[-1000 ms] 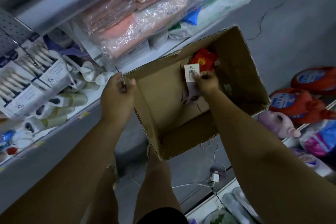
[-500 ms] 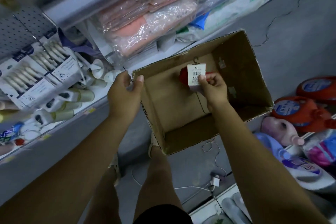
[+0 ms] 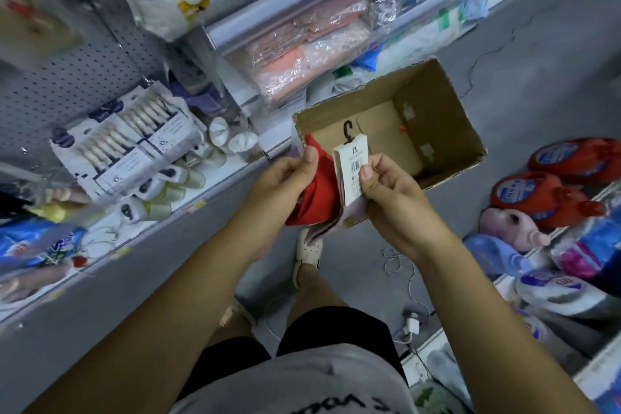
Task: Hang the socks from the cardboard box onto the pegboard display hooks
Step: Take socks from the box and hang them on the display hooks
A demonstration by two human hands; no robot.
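Holding red-and-pink sock pair (image 3: 319, 193) above brown cardboard box (image 3: 440, 111): left hand (image 3: 285, 178) grips the fabric, right hand (image 3: 391, 193) pinches its white card label (image 3: 353, 166). Next, likely: black hook (image 3: 347, 131) onto grey pegboard (image 3: 67, 84).

Wearer, seen from the head camera.

Top: light grey T-shirt (image 3: 302, 380), soft cloth, lightly creased across the front. Dark printed lettering (image 3: 322, 408) runs along the lower frame edge. It is upside down from this view and cut off, so not readable in full.

Arms: bare from the frame edges down to the wrists. Left hand (image 3: 285, 178) and right hand (image 3: 389, 188) bare; thumbnails short and rounded.

Bottoms: black shorts (image 3: 332, 329), plain dark cloth, two separate leg openings. Legs bare below the hems.

Right shoe (image 3: 307, 254): off-white, closed toe, upper punched with small round holes.

Left shoe (image 3: 235, 314): pale, a strap across the foot; blurred and partly hidden, detail unclear.
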